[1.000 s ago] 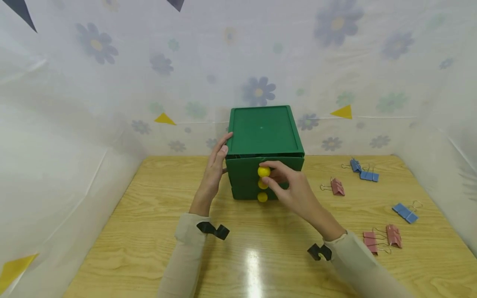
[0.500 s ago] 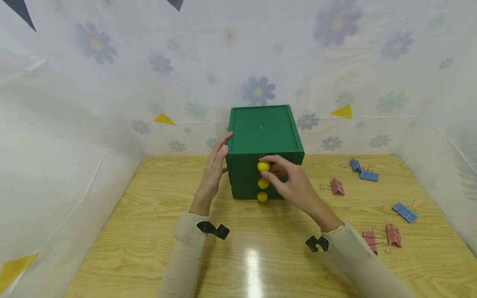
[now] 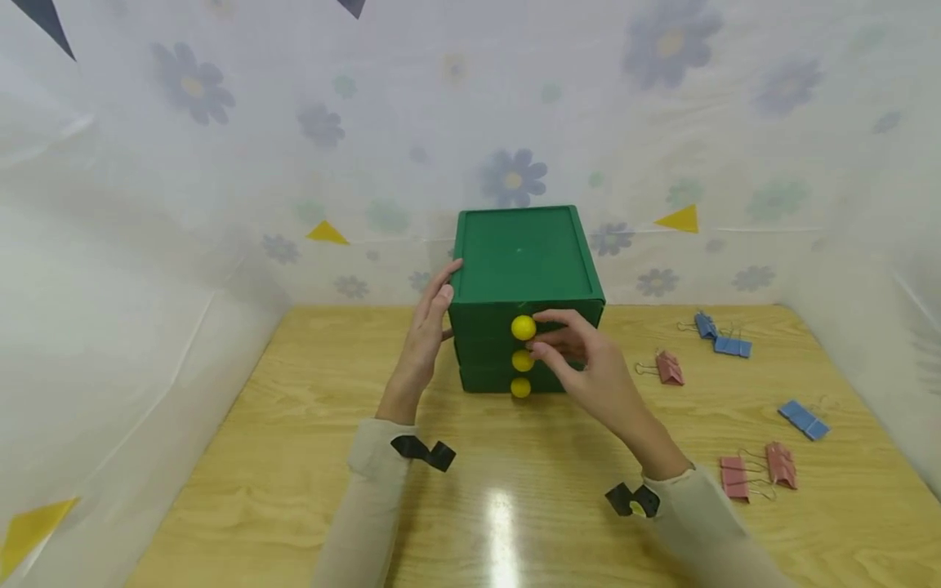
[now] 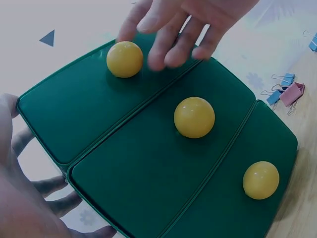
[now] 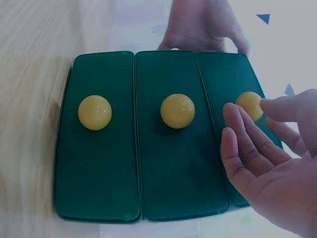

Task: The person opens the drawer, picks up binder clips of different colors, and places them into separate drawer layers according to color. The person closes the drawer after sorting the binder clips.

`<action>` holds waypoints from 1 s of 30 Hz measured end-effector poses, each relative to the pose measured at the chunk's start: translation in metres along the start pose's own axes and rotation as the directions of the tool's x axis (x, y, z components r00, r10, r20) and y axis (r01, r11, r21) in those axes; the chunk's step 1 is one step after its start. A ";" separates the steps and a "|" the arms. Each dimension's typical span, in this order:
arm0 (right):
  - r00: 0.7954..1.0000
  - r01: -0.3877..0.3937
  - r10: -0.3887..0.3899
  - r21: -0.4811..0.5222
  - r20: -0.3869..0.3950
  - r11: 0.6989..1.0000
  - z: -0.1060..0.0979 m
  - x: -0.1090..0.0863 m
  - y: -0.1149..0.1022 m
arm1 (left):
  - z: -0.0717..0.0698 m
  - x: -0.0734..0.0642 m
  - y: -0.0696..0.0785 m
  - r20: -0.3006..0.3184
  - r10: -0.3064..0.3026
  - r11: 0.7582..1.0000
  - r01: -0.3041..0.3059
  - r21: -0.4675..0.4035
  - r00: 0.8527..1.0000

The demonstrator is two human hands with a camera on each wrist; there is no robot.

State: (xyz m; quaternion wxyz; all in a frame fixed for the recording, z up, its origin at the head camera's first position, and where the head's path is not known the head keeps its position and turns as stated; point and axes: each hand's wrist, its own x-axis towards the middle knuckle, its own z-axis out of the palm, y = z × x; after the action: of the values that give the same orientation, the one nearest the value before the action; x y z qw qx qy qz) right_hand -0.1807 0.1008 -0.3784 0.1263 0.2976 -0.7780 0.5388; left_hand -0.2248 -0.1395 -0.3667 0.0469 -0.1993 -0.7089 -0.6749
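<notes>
Sleeves (image 3: pixel 363 523) come in low over the wood-grain bench (image 3: pixel 294 498). Near right: two pink binder clips (image 3: pixel 735 479) close together, lone blue clip (image 3: pixel 804 420) just beyond. Next, right hand (image 3: pixel 594 363) at the unit's front, thumb and index apart, fingers loosely curved, no grip. Tips right by the yellow top knob (image 3: pixel 524 328); touching or just off, can't tell. Bottom knob (image 3: pixel 520 388) and middle knob (image 3: pixel 523 360) line up under it. Green drawer unit (image 3: pixel 525 253) stands upright toward the back of the bench; left hand (image 3: pixel 422 335) lies along its left side, fingers spread, fairly straight, likely steadying it. All three drawer fronts (image 4: pixel 138 173) sit flush, so closing looks done. Left to do, my guess: just getting both hands off. Drawer contents hidden. Farther right, pink clip (image 3: pixel 670 368), then blue pair (image 3: pixel 733 347), loose. Flower-print curtain (image 3: pixel 397 163) behind.
</notes>
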 end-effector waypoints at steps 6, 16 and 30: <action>1.000 -0.014 0.014 -0.017 -0.010 1.000 -0.004 -0.008 -0.020 | -0.003 0.008 -0.016 -0.015 0.007 1.000 -0.007 0.005 1.000; 0.976 -0.178 0.192 -0.131 0.102 0.975 0.012 -0.018 0.033 | -0.003 0.009 -0.023 -0.024 0.019 1.000 -0.019 0.000 1.000; 0.982 -0.175 0.179 -0.062 0.068 0.983 0.023 -0.013 0.026 | -0.002 0.009 -0.023 -0.031 0.004 1.000 -0.004 0.006 1.000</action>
State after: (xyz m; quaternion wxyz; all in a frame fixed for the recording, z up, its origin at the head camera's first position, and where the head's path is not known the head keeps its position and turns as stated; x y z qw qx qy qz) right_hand -0.1829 0.0899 -0.4138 0.0577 0.2431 -0.8203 0.5145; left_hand -0.2411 -0.1398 -0.3851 0.0598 -0.1902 -0.7096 -0.6758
